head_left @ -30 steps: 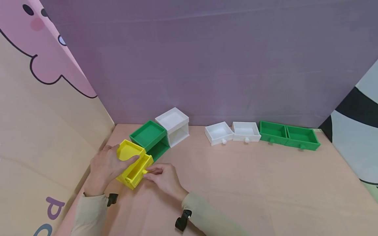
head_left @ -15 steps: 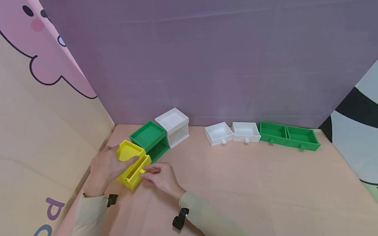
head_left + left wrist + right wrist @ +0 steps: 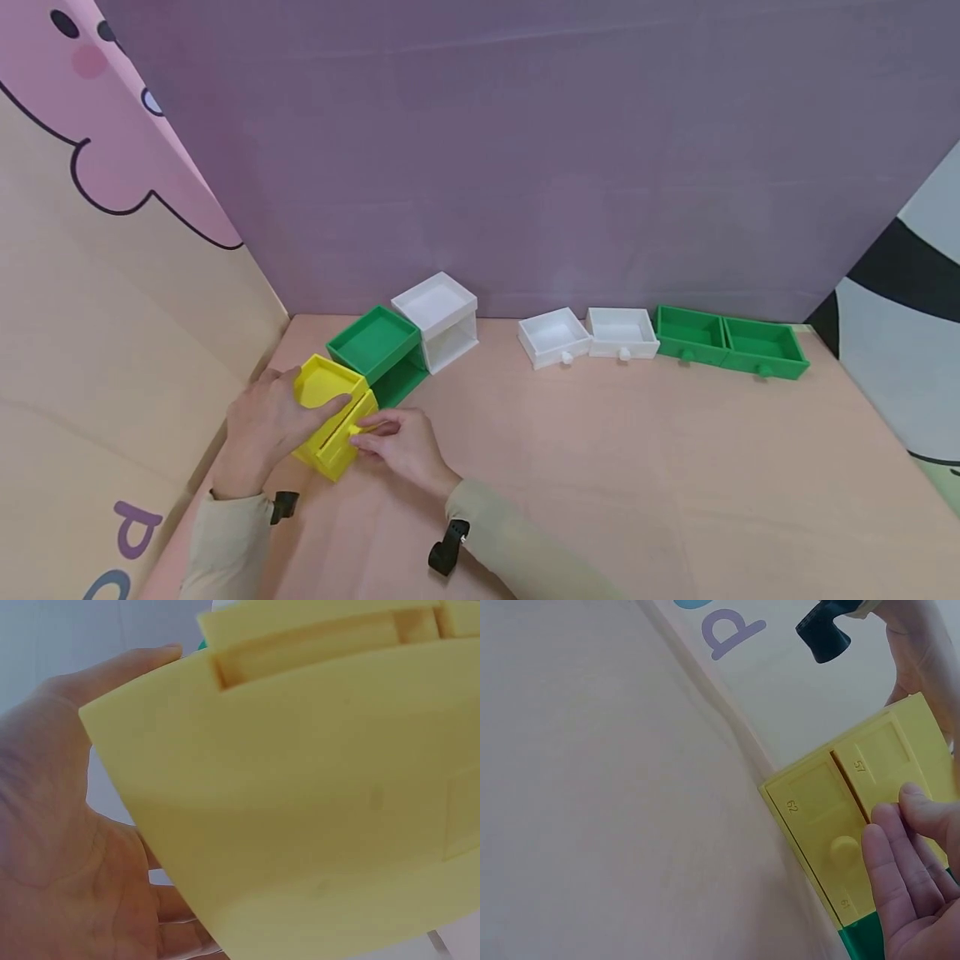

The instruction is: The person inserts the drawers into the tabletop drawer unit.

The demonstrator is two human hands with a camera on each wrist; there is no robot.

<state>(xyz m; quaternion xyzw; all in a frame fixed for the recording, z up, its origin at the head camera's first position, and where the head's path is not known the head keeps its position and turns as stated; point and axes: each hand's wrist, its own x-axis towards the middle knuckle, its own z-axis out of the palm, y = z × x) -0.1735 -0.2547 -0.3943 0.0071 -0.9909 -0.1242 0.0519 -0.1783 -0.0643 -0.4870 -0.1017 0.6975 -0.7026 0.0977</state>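
Yellow box (image 3: 321, 385) sat on the table (image 3: 600, 467) at eight o'clock. Left hand (image 3: 264, 425) gripped it; right hand (image 3: 408, 446) pinched the upper knob (image 3: 353, 430). Closing that drawer (image 3: 881, 750) seemed the job, likely needing a push next.

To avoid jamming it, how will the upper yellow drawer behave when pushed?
The upper yellow drawer looks stiff, its front flat. It'll likely slide straight inside the yellow cabinet; tipping seems unlikely, since the left hand holds that.

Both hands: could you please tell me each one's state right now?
Left hand: closed, holding the yellow cabinet.
Right hand: closed, pinching the knob of the upper yellow drawer.
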